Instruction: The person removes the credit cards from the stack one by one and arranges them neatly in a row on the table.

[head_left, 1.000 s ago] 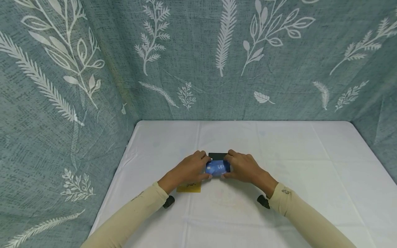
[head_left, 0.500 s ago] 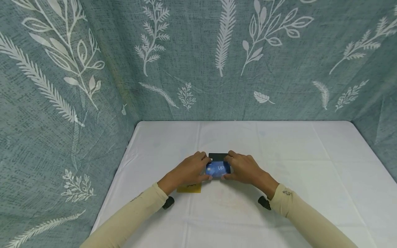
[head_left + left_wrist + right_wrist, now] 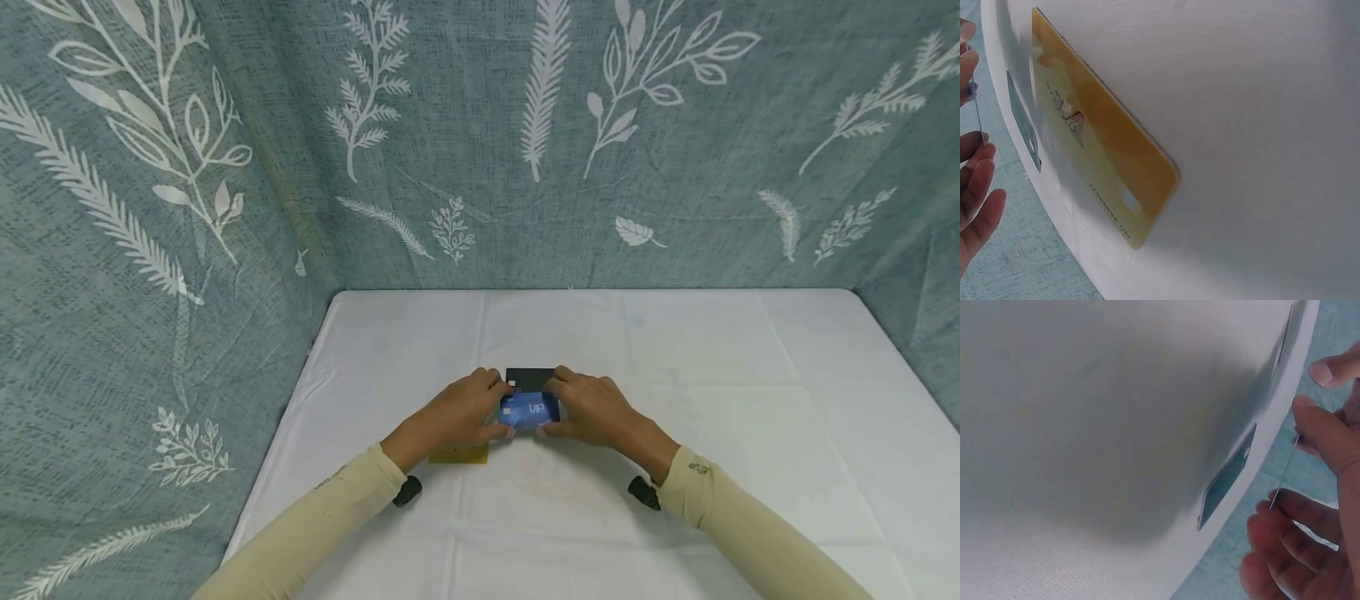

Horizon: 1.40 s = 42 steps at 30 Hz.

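A blue card marked "VIP" (image 3: 529,414) is held up by both hands, one at each short end. My left hand (image 3: 457,410) pinches its left end between thumb and fingers, and my right hand (image 3: 597,408) pinches the right end the same way. Edge-on, the blue card (image 3: 1284,474) looks like a thin line in the right wrist view, apart from the table. Beyond it a black card (image 3: 531,377) lies on the cloth, its near part hidden by the blue one. A gold card (image 3: 1097,144) lies beside my left wrist, partly covered by that hand in the head view.
White cloth (image 3: 712,433) covers the table, whose far edge meets a teal leaf-patterned curtain (image 3: 570,225). The curtain also hangs along the left and right sides. Small dark wrist-worn pieces (image 3: 407,491) stick out under both sleeves.
The blue card has shifted slightly toward me, so a bit more of the black card shows behind it. Both hands keep the same hold.
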### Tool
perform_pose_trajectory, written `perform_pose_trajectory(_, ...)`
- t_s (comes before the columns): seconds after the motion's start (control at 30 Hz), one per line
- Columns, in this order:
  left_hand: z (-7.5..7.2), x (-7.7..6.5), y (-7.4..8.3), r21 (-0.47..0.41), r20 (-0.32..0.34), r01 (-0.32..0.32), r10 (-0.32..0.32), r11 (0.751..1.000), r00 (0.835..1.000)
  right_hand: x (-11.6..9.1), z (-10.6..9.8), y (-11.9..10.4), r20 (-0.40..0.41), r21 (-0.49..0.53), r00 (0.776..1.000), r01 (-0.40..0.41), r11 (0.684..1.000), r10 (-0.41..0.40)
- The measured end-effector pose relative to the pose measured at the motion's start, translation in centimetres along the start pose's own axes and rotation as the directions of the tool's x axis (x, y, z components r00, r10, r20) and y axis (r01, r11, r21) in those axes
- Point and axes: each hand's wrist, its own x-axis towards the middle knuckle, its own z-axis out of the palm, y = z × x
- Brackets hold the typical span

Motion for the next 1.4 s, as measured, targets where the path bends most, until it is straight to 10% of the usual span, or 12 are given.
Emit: perform_pose_trajectory(1.4, 0.36, -0.85, 0.54, 0.021, -0.014, -0.01, 0.01, 1.0, 1.0, -0.52, 0.36, -0.55, 0.008, 0.008, 0.999, 0.031, 0.999, -0.031)
